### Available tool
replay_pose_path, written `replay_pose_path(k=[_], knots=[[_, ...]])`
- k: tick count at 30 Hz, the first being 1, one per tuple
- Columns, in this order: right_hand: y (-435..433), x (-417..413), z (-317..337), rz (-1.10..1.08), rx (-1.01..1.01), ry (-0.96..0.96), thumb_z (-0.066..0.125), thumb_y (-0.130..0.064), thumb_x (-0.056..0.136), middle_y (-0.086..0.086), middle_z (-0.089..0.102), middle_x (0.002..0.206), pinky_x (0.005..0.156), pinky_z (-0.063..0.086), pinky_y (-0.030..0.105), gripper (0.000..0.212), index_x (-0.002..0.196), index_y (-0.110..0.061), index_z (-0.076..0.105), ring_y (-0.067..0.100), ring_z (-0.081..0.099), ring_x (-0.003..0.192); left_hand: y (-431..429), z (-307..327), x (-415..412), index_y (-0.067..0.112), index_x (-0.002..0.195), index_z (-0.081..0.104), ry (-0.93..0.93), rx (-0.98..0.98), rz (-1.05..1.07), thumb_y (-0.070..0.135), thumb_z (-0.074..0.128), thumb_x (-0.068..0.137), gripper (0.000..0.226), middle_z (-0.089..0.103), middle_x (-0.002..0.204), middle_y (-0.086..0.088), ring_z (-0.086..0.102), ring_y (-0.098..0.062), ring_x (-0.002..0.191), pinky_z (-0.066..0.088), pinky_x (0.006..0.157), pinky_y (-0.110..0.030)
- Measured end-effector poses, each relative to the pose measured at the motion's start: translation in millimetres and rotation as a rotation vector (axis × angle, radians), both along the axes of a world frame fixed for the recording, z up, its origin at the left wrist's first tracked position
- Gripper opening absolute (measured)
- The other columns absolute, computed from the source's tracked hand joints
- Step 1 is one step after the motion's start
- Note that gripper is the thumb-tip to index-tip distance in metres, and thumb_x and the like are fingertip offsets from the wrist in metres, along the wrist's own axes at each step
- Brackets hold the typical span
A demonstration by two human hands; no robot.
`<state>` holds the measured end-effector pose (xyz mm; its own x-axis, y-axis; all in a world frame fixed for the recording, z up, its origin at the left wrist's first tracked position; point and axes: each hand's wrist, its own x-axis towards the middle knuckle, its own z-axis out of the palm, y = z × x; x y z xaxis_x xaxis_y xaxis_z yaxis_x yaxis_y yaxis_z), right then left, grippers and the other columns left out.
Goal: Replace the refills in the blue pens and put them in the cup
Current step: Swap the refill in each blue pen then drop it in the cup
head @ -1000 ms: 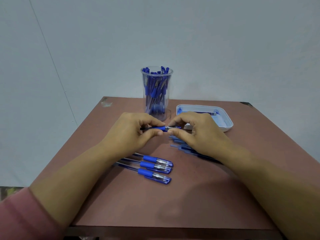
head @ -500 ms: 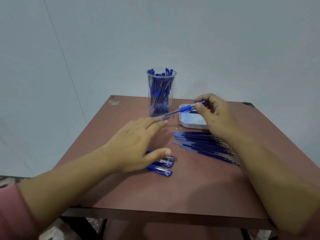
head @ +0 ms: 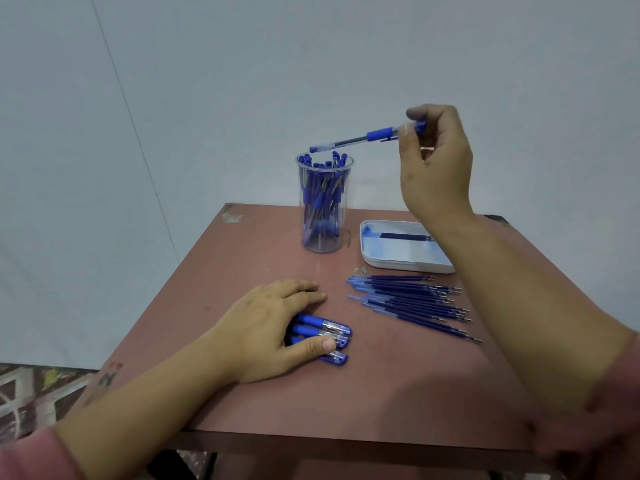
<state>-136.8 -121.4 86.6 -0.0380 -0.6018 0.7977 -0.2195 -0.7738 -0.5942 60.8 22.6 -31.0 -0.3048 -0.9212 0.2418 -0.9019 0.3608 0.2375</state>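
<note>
My right hand point(head: 436, 161) is raised above the surface point(head: 346, 393), and its thumb and fingers pinch one blue pen point(head: 363, 138) at one end. The pen lies almost flat in the air, a little tilted, and its free end points left and down, just over the rim of the clear cup point(head: 325, 216). The cup stands upright near the far edge of the surface and is packed with many blue pens. My left hand point(head: 273, 327) rests low on the surface, nearer to me. Its fingers are relaxed and spread over three blue pens point(head: 332, 332) that lie side by side, and the thumb touches the nearest one. The fingers do not curl around any of the pens, so this hand is open and only covers them. Their capped ends come out from under my fingers toward the right. To the right of these pens there is a loose bunch of dark blue refills point(head: 412, 299), lying close together and partly across each other. Behind the refills, and to the right of the cup, lies a shallow white tray point(head: 398, 263) with one dark refill point(head: 405, 236) in it. My right forearm hides the right side of the tray.
</note>
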Motion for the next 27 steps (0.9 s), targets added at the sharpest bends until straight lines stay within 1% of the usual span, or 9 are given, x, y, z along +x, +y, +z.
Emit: replay_pose_path(k=[4,8,10,13,15,18,23,25,27], knots=[[-18.6,13.0,9.7,-0.023,-0.025,0.105,0.056,-0.011,0.094,-0.006,0.053,0.087,0.069,0.042,0.008,0.022,0.105,-0.017,0.038,-0.006,0.054,0.072,-1.1,-1.1,-0.4,0.033,0.142,0.046,0.021,-0.004,0.01,0.084,0.034,0.08,0.081,0.04,0.148,0.017,0.034,0.004,0.135,0.03,0.112,-0.024],[-33.9,28.8,10.9,-0.02,0.004,0.297,0.058,-0.01,0.092,-0.002,0.058,0.083,0.065,0.038,0.005,0.016,0.107,-0.009,0.052,0.0,0.052,0.07,-0.6,-0.8,-0.7,0.035,0.142,0.046,0.021,-0.001,0.019,0.085,0.032,0.079,0.081,0.039,0.148,0.019,0.033,0.005,0.135,0.028,0.112,-0.021],[-39.6,37.5,5.4,0.002,0.03,0.386,0.058,-0.011,0.093,-0.005,0.058,0.081,0.071,0.042,0.01,0.012,0.105,-0.011,0.059,0.006,0.054,0.075,-0.2,-0.5,-0.8,0.035,0.142,0.046,0.021,-0.005,0.02,0.085,0.033,0.079,0.081,0.04,0.148,0.019,0.034,0.004,0.135,0.026,0.11,-0.019],[-46.4,43.9,-7.6,-0.005,0.067,0.551,0.049,-0.016,0.097,-0.008,0.06,0.094,0.086,0.042,0.025,0.019,0.104,-0.016,0.067,0.018,0.053,0.097,-1.1,-0.5,-0.5,0.034,0.141,0.048,0.031,-0.008,0.019,0.084,0.034,0.079,0.081,0.042,0.147,0.017,0.035,0.003,0.135,0.027,0.11,-0.019],[-46.7,41.8,-12.9,-0.015,0.085,0.582,0.044,-0.019,0.1,-0.004,0.061,0.104,0.089,0.036,0.025,0.025,0.108,-0.016,0.068,0.018,0.049,0.103,-1.9,-0.9,-0.2,0.033,0.14,0.049,0.039,-0.004,0.02,0.085,0.034,0.079,0.082,0.042,0.147,0.017,0.036,0.002,0.135,0.03,0.112,-0.025],[-38.4,32.9,-14.3,-0.009,0.067,0.543,0.048,-0.021,0.099,-0.005,0.058,0.111,0.093,0.034,0.025,0.024,0.115,-0.017,0.066,0.011,0.042,0.103,-2.1,-1.4,0.5,0.034,0.14,0.048,0.04,0.0,0.026,0.084,0.035,0.079,0.081,0.042,0.147,0.016,0.036,0.001,0.135,0.031,0.112,-0.027],[-7.7,7.8,-25.8,0.039,0.055,0.588,0.058,-0.025,0.094,-0.008,0.054,0.108,0.081,0.031,0.009,0.022,0.115,-0.023,0.063,0.012,0.045,0.099,-1.5,-0.5,-0.5,0.033,0.14,0.049,0.037,-0.005,0.023,0.085,0.032,0.078,0.083,0.043,0.147,0.015,0.038,0.0,0.134,0.033,0.111,-0.028],[10.9,-5.1,-37.5,0.099,0.092,0.673,0.062,-0.025,0.092,-0.008,0.057,0.106,0.08,0.032,0.007,0.021,0.113,-0.024,0.064,0.011,0.049,0.096,-1.3,-0.4,-0.4,0.032,0.139,0.051,0.037,-0.015,0.023,0.085,0.032,0.079,0.082,0.045,0.146,0.014,0.04,-0.001,0.133,0.035,0.111,-0.029],[31.1,-17.4,-49.8,0.193,0.172,0.775,0.066,-0.026,0.09,-0.015,0.061,0.1,0.079,0.037,0.008,0.017,0.107,-0.027,0.067,0.006,0.053,0.09,-1.5,-0.4,-0.4,0.031,0.139,0.051,0.026,-0.021,0.023,0.084,0.033,0.079,0.081,0.046,0.145,0.012,0.041,-0.003,0.133,0.035,0.11,-0.029]])
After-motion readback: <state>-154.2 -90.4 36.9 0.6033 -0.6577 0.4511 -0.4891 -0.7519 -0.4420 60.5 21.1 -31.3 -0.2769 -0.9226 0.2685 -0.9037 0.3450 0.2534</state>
